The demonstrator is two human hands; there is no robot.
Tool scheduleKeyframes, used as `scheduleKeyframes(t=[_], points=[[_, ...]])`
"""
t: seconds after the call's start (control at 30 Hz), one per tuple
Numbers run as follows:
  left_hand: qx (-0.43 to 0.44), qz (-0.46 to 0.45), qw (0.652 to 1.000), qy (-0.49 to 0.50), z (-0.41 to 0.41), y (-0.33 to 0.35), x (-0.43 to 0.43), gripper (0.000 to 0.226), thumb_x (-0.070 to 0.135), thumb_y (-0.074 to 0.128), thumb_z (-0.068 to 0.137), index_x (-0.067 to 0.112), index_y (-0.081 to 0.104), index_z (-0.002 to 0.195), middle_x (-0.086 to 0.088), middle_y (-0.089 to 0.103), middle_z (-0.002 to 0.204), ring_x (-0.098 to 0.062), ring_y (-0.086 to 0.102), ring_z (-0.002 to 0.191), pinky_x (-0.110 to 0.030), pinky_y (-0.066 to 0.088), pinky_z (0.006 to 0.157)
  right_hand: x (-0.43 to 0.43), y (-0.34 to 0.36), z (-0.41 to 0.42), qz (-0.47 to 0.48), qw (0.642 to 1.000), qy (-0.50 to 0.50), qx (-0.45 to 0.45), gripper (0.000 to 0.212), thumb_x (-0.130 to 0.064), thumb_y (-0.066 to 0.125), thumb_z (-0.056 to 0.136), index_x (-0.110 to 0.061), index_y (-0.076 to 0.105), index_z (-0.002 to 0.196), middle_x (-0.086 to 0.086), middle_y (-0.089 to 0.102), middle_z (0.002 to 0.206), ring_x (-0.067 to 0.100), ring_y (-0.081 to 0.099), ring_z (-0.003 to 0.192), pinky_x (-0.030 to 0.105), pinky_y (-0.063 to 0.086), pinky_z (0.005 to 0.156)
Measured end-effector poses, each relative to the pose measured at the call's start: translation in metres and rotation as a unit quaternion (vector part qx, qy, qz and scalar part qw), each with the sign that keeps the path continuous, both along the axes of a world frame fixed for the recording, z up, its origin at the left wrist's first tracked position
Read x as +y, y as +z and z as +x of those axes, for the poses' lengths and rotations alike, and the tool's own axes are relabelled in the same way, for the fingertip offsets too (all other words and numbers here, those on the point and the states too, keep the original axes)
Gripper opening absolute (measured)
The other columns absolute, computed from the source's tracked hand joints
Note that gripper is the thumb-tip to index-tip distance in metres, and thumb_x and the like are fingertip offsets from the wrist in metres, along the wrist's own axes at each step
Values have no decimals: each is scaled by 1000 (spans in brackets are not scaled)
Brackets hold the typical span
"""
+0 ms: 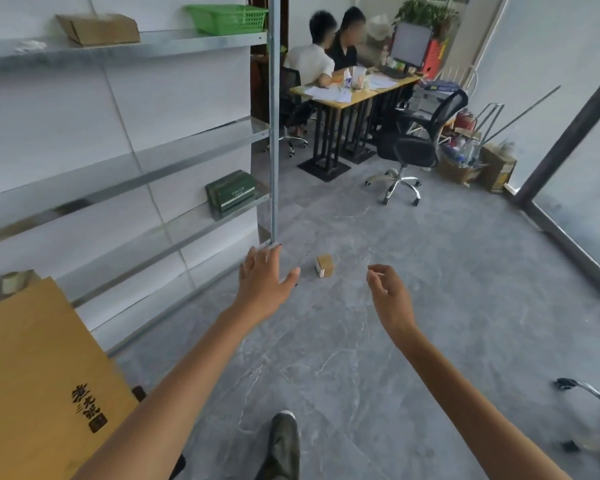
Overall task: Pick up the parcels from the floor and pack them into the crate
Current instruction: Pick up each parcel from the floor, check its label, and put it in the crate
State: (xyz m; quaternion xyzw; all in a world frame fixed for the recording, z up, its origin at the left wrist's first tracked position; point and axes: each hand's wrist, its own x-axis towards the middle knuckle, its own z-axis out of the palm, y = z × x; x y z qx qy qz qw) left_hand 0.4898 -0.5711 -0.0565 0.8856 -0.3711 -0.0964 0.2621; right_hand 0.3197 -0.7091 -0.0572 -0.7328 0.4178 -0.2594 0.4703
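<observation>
Both hands are empty right now. The left hand (265,275) is out in front with its fingers spread flat. The right hand (388,289) has its fingers loosely curled round nothing. One small brown parcel (324,265) sits on the grey floor (430,271), between and just past the two hands and close to the foot of the shelf post (274,168). Neither hand touches it. That's the only parcel I can spot on the floor. The big tan box (32,375) at the lower left might be the crate, but I only see its outside, so no idea what's in it already. My guess is this pick hasn't started, so grab, carry and pack are all left for this one. It may be the last parcel, at least in view.
</observation>
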Motion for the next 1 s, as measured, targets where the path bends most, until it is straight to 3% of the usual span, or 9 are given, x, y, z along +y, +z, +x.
scheduleKeyframes(t=[0.07, 0.2, 0.4, 0.57, 0.67, 0.83, 1.0], points=[[26, 36, 999, -26, 30, -10, -36, 63, 49, 41, 94, 16, 27, 145, -9, 30, 150, -30, 5, 145, -43, 11, 117, -33, -6, 28, -9, 1000, -8, 25, 28, -26, 47, 97, -11, 56, 118, 0, 60, 103, 17, 55, 94, 25, 38, 72], [63, 96, 992, -53, 81, -26, -97, 65, 51, 37, 94, 15, 24, 147, -12, 29, 150, -33, 7, 144, -45, 13, 116, -93, -19, 79, 1, 997, -23, 70, 28, -28, 48, 97, -12, 55, 118, 7, 64, 107, 18, 56, 85, 23, 40, 59], [121, 52, 989, -60, 145, -30, -173, 64, 51, 42, 92, 16, 28, 145, -12, 33, 148, -31, 15, 142, -47, 22, 114, -157, -35, 147, 13, 995, -17, 93, 33, -31, 47, 97, -14, 51, 125, 7, 63, 110, 17, 56, 92, 24, 39, 65], [268, 44, 962, 27, 195, -42, -243, 100, 80, 29, 65, 21, 26, 146, -14, 32, 149, -30, 23, 140, -52, 27, 110, -228, -63, 194, 32, 992, 2, 123, 46, -39, 47, 96, -23, 40, 139, 12, 54, 130, 26, 52, 119, 32, 42, 91], [322, 25, 944, 63, 228, -60, -294, 95, 81, 30, 75, 22, 18, 149, -12, 21, 155, -30, 13, 144, -52, 19, 114, -285, -81, 227, 47, 987, 25, 151, 59, -48, 43, 95, -26, 26, 147, 9, 36, 149, 27, 36, 136, 42, 31, 109], [363, 21, 925, 109, 288, -94, -385, 83, 72, 27, 85, 22, 13, 151, -6, 14, 158, -27, 7, 146, -49, 12, 117, -400, -123, 291, 103, 972, 45, 206, 68, -58, 36, 93, -27, 18, 150, 8, 25, 155, 31, 25, 142, 49, 21, 116], [404, 40, 904, 137, 347, -122, -456, 82, 70, 30, 86, 17, 21, 149, -6, 23, 155, -24, 25, 142, -43, 22, 115, -489, -157, 346, 145, 950, 64, 268, 68, -58, 38, 93, -22, 22, 149, 11, 30, 153, 31, 30, 139, 48, 24, 115]])
